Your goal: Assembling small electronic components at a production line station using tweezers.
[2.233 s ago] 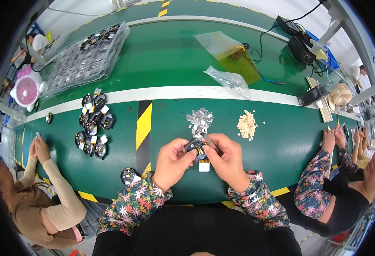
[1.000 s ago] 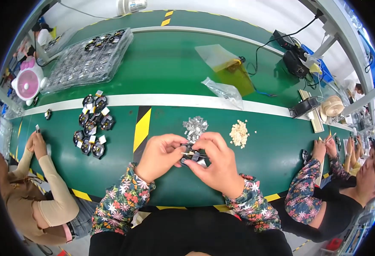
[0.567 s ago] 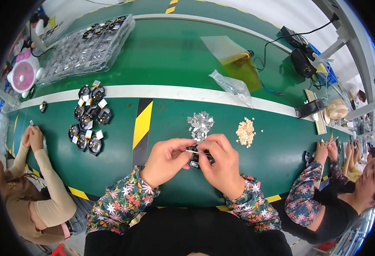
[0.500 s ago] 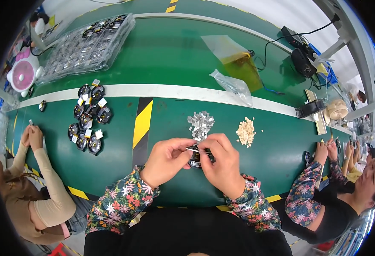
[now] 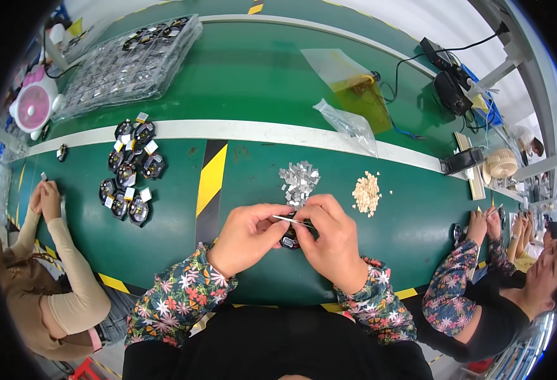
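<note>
My right hand (image 5: 329, 237) grips slim metal tweezers (image 5: 283, 218), whose tips point left toward my left fingertips. My left hand (image 5: 248, 235) is closed in a pinch by the tweezer tips; whatever its fingers hold is too small to make out. Under both hands lies a black round part (image 5: 289, 241) with small components in it, mostly covered by my fingers. Just beyond my fingertips a heap of small grey metallic pieces (image 5: 300, 180) rests on the green table. To its right is a pile of small cream-coloured chips (image 5: 366, 194).
Several black round units with white tabs (image 5: 126, 174) stand grouped at left. Behind a white rail (image 5: 253, 131) are a clear tray of parts (image 5: 123, 69) and plastic bags (image 5: 348, 126). Co-workers' hands (image 5: 45, 199) are at left, others (image 5: 485, 223) at right.
The tweezers have shifted slightly left and tilt more, their tips now lower than before. My right hand has moved a little; my left hand stays almost still.
</note>
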The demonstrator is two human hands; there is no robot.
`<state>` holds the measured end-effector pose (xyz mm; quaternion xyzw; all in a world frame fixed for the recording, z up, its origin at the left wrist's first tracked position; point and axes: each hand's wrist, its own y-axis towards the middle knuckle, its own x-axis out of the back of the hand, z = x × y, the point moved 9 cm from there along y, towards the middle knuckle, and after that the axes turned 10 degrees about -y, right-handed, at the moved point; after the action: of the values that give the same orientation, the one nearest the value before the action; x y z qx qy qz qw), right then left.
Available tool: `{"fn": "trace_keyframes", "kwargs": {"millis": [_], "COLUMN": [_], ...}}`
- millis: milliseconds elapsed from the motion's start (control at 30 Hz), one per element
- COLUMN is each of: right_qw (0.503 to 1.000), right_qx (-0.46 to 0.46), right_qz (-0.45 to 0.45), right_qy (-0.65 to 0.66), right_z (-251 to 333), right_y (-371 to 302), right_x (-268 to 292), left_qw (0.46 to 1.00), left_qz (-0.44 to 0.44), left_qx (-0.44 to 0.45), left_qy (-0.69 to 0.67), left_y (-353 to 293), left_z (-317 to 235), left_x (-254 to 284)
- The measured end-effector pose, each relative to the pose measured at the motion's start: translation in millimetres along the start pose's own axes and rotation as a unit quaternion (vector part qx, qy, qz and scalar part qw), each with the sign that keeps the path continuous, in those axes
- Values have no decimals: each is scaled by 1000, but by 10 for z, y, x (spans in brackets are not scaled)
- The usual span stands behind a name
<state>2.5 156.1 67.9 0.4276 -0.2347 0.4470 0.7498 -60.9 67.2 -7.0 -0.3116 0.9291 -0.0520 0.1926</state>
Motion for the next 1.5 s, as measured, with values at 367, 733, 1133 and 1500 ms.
{"fn": "trace_keyframes", "kwargs": {"millis": [367,733,1133,1500], "right_qw": [995,893,972,980], "right_qx": [61,-208,-188,-75], "right_qz": [31,141,-4,147], "right_qy": [-71,373,-139,108], "right_z": [134,-359,-1094,-395], "right_y": [13,-113,-117,-127], "right_x": [-46,-334,539,-293], "left_qw": [1000,999,997,977], "left_qz": [-7,-38,-30,152], "left_qx": [-2,-4,-10,84], "left_qy": [16,-1,66,122], "left_y": [3,26,55,8], "left_z": [-15,-33,-73,75], "left_x": [-8,66,184,81]}}
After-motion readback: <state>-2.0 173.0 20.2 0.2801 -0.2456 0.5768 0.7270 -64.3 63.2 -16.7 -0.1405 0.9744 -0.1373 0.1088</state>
